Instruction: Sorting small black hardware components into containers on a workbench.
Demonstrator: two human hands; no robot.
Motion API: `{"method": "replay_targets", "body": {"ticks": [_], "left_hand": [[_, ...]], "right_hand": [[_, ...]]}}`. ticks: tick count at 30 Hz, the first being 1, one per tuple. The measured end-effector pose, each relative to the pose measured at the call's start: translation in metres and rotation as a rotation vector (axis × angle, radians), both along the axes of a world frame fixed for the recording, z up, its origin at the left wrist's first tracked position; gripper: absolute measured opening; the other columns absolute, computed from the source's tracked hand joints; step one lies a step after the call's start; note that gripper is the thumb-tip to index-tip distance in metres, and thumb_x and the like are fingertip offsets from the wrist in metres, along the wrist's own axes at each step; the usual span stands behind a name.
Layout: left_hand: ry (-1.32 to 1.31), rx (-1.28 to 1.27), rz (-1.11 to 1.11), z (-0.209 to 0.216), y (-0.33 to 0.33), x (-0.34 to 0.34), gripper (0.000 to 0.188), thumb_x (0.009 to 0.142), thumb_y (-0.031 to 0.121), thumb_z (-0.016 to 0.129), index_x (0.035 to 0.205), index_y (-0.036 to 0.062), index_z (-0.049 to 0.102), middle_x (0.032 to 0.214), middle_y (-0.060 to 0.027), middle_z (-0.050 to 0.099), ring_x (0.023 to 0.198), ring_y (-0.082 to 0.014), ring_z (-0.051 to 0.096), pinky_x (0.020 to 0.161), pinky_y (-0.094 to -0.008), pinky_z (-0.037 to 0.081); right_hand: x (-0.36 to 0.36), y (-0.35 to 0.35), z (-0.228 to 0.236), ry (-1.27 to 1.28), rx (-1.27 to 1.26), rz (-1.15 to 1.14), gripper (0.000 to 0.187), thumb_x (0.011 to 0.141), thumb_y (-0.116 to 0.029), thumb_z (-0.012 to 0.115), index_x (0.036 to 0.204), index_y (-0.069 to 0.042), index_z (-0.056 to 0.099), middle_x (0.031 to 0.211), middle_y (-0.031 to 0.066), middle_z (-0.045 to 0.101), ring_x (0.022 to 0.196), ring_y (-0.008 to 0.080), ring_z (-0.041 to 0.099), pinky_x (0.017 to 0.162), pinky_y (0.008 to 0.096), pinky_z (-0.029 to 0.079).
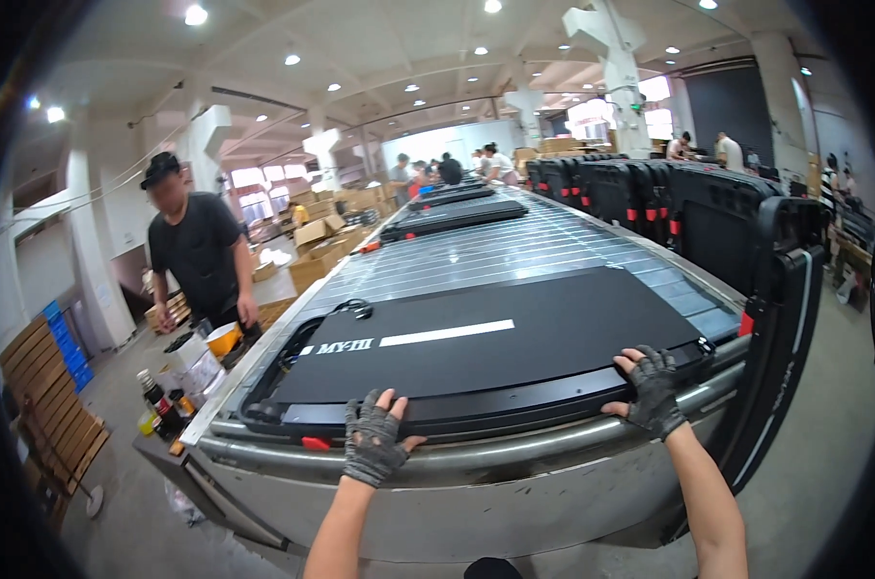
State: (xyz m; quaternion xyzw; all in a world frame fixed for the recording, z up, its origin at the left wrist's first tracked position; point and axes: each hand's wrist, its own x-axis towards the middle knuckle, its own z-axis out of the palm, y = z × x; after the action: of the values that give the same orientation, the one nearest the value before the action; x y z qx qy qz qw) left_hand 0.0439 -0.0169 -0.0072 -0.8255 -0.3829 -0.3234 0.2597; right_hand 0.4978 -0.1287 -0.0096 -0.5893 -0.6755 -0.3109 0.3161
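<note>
Black panel (457, 357) lies flat ahead, long axis roughly left to right; left hand (375, 439) and right hand (652, 394), both unclenched, touch its near edge

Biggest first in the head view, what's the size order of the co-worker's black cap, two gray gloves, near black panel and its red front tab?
1. Black panel
2. Left glove and right glove: too alike to rank
3. Black cap
4. Red tab

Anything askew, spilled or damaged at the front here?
Only slightly untidy: a black cable lies bunched at the far-left corner of the flat black unit, breaking its clean outline. No spill or damage stands out.
</note>
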Motion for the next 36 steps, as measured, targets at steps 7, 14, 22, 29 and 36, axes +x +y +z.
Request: {"method": "replay_targets", "body": {"ticks": [7,14,22,29,36], "left_hand": [[0.031,0.058,-0.142,0.000,0.007,-0.011,0.068,0.066,0.034,0.079,0.121,0.0024,0.054,0.125,-0.0192,0.055,0.116,-0.0402,0.051,0.102,-0.0542,0.036],[0.036,0.198,-0.142,-0.018,0.039,-0.001,0.063,0.076,0.025,0.074,0.127,-0.0008,0.049,0.127,-0.0215,0.055,0.117,-0.0416,0.052,0.102,-0.0545,0.036],[0.042,0.305,-0.151,-0.019,0.068,0.014,0.060,0.081,0.033,0.070,0.126,-0.0010,0.049,0.124,-0.0214,0.056,0.114,-0.0417,0.053,0.100,-0.0535,0.038],[-0.245,0.046,-0.441,-0.022,0.084,0.012,0.059,0.062,0.026,0.085,0.114,0.0136,0.062,0.114,-0.0103,0.062,0.105,-0.0306,0.059,0.089,-0.0423,0.049],[-0.240,0.225,-0.324,0.007,0.063,0.013,0.051,0.075,0.030,0.074,0.115,0.0036,0.057,0.118,-0.0165,0.056,0.110,-0.0349,0.055,0.097,-0.0468,0.042]], "right_hand": [[0.000,0.011,0.006,0.025,-0.018,0.051,0.079,0.062,-0.058,0.076,0.124,-0.013,0.056,0.127,0.0113,0.054,0.122,0.0360,0.046,0.101,0.0564,0.029],[0.010,0.038,-0.008,-0.085,0.066,0.017,0.063,0.069,-0.051,0.072,0.117,-0.012,0.061,0.121,0.0063,0.060,0.118,0.0230,0.053,0.103,0.0594,0.028],[0.021,0.061,-0.013,-0.194,0.085,0.027,0.056,0.071,-0.041,0.074,0.112,-0.006,0.061,0.116,0.0094,0.062,0.110,0.0227,0.058,0.093,0.0490,0.040],[0.009,0.096,-0.036,0.135,0.052,0.317,0.055,0.063,-0.028,0.081,0.111,-0.012,0.062,0.114,0.0097,0.061,0.102,0.0323,0.058,0.087,0.0414,0.045],[0.042,0.072,-0.031,-0.026,-0.002,-0.039,0.061,0.075,-0.010,0.069,0.132,-0.005,0.049,0.136,0.0169,0.048,0.126,0.0334,0.045,0.107,0.0414,0.034]]}}
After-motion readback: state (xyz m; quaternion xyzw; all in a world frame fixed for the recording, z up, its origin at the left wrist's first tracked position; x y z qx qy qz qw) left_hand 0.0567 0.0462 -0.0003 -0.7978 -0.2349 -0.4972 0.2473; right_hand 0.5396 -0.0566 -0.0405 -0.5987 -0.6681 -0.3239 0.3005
